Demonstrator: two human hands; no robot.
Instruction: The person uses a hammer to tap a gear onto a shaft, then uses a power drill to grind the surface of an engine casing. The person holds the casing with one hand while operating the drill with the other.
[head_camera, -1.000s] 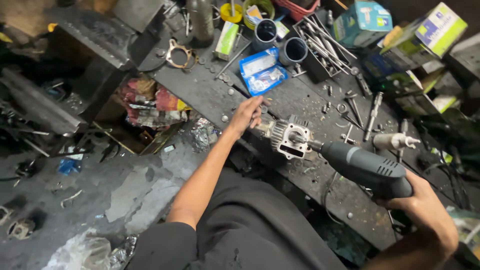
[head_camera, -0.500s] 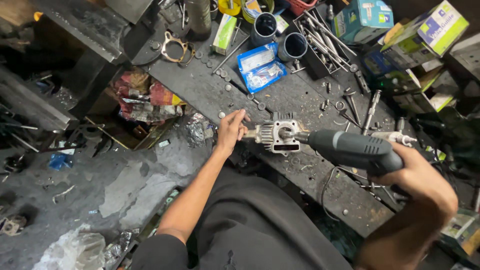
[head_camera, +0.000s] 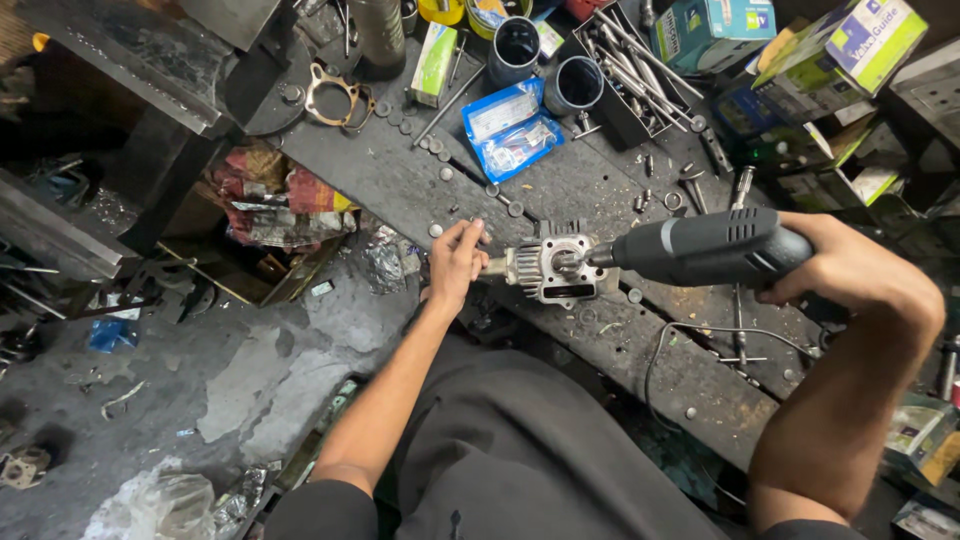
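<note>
1. The dark workbench (head_camera: 420, 190) runs diagonally from upper left to lower right; its near edge passes just under the work, with bare floor (head_camera: 250, 390) to the left below it.
2. The grey power drill (head_camera: 700, 245) lies level over the bench, its nose entering the finned metal cylinder part (head_camera: 550, 268).
3. The right hand (head_camera: 850, 265) is wrapped around the drill's rear grip.
4. The left hand (head_camera: 455, 262) is closed around the stub at the cylinder's left end, right at the bench edge.
5. A blue packet (head_camera: 510, 128) lies well behind; small washers (head_camera: 515, 208) dot the strip between.
</note>
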